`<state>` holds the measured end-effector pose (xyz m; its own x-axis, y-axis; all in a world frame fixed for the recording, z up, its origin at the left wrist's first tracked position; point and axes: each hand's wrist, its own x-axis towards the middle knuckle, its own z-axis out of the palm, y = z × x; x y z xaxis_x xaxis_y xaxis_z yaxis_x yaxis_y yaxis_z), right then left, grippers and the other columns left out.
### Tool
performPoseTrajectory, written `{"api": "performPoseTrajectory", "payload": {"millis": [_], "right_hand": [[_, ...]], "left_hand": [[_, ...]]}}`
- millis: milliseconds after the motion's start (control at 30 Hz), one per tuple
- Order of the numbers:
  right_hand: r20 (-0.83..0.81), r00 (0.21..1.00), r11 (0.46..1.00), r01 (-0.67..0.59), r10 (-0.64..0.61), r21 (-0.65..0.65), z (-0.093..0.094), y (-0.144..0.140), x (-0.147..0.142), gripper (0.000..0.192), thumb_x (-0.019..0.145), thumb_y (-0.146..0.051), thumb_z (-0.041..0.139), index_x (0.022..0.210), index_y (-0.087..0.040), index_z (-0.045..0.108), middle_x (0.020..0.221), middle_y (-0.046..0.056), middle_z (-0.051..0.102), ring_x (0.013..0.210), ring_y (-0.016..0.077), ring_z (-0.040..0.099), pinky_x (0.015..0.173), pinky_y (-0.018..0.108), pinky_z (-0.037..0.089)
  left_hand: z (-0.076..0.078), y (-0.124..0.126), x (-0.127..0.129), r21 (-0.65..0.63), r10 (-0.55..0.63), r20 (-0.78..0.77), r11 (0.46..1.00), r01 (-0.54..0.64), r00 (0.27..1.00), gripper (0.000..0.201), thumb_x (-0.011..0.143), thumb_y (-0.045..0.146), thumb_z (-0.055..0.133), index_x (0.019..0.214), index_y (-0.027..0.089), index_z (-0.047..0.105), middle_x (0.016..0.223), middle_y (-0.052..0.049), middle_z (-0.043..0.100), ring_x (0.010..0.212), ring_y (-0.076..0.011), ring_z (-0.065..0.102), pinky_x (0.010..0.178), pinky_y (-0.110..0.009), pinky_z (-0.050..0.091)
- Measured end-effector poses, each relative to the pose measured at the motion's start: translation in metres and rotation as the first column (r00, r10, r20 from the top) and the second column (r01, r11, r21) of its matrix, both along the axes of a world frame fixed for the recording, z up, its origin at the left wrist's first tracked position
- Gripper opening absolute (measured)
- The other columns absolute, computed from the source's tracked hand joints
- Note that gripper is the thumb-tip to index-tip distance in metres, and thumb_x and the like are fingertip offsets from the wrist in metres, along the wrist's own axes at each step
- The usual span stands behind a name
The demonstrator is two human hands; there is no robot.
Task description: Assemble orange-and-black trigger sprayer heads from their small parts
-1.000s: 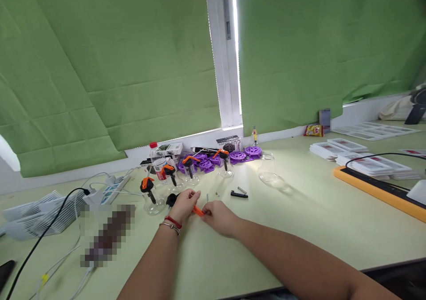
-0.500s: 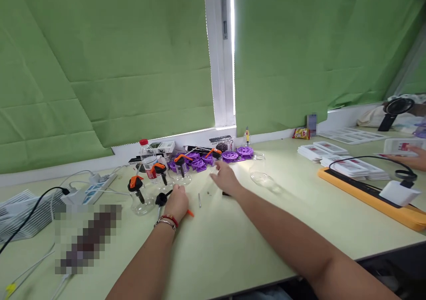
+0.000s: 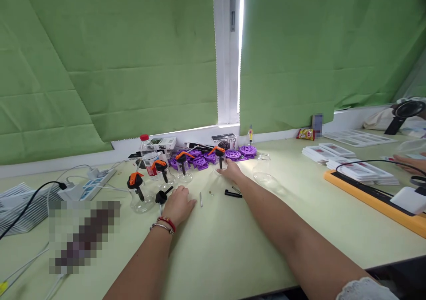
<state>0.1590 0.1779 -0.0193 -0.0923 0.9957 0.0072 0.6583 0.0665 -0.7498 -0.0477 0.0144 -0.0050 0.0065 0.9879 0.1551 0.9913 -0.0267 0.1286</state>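
My right hand (image 3: 231,172) is closed around the lower part of a small clear glass bottle (image 3: 220,158) with a black and orange top, standing at the back of the table. My left hand (image 3: 180,203) lies palm down, thumb apart, beside a black cup-shaped part with a stem (image 3: 161,197); what is under its palm is hidden. Several similar bottles stand to the left, such as the nearest glass bottle (image 3: 141,201). Between my hands lie a thin metal rod (image 3: 201,199) and tiny pieces (image 3: 211,193). A black clip-like part (image 3: 233,194) and a spring (image 3: 236,188) lie below my right wrist.
Purple plastic parts (image 3: 200,162), a red-capped water bottle (image 3: 148,154) and boxes line the back. A clear glass vessel (image 3: 262,169) stands right of my right hand. Farther right are white card stacks (image 3: 361,171), an orange-black bar (image 3: 376,204) and another person's hand (image 3: 411,161).
My right hand has moved against the glass bottle, uncovering the black clip-like part and spring. My left hand has flattened, thumb out; the orange piece beside it is out of sight. The view shifted slightly.
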Motion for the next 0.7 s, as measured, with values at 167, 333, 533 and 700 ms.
{"api": "performPoseTrajectory", "payload": {"millis": [167,333,533,700], "right_hand": [[-0.034,0.999,0.999,0.041,-0.040,0.027,-0.001,-0.003,0.008,0.081,0.061,-0.051,0.071,0.130,-0.018,0.042,0.126,0.014,0.053,0.109,0.0290,0.053,0.082,0.034,0.045],[0.009,0.999,0.997,0.042,-0.043,0.063,-0.002,-0.008,0.018,0.078,0.064,-0.052,0.067,0.130,-0.019,0.043,0.132,0.015,0.045,0.112,0.0295,0.051,0.082,0.034,0.044],[-0.026,0.999,0.985,-0.025,0.029,0.171,0.006,-0.020,0.030,0.063,0.066,-0.044,0.066,0.120,-0.016,0.046,0.119,0.012,0.054,0.104,0.0266,0.053,0.082,0.036,0.045],[0.109,0.991,0.826,-0.125,0.077,0.550,0.028,-0.056,0.026,0.055,0.064,-0.034,0.068,0.113,-0.018,0.050,0.117,0.010,0.050,0.112,0.0283,0.042,0.092,0.041,0.040]], "left_hand": [[-0.002,0.002,-0.005,0.033,0.009,0.031,0.999,-0.010,0.999,0.029,0.078,0.036,0.052,0.092,0.012,0.061,0.102,-0.014,0.059,0.097,-0.0264,0.054,0.077,-0.033,0.040],[-0.002,0.002,-0.003,0.115,0.006,0.031,0.993,-0.009,0.999,0.026,0.078,0.035,0.053,0.090,0.014,0.061,0.099,-0.012,0.060,0.097,-0.0269,0.054,0.080,-0.035,0.041],[-0.002,0.006,-0.005,0.361,-0.065,0.126,0.932,0.015,0.990,0.030,0.085,0.038,0.045,0.097,0.014,0.057,0.101,-0.013,0.059,0.100,-0.0275,0.053,0.087,-0.040,0.042],[0.012,0.000,0.001,0.424,-0.138,0.459,0.902,-0.080,0.878,0.035,0.086,0.046,0.042,0.102,0.017,0.053,0.097,-0.010,0.060,0.090,-0.0237,0.058,0.080,-0.040,0.047]]}}
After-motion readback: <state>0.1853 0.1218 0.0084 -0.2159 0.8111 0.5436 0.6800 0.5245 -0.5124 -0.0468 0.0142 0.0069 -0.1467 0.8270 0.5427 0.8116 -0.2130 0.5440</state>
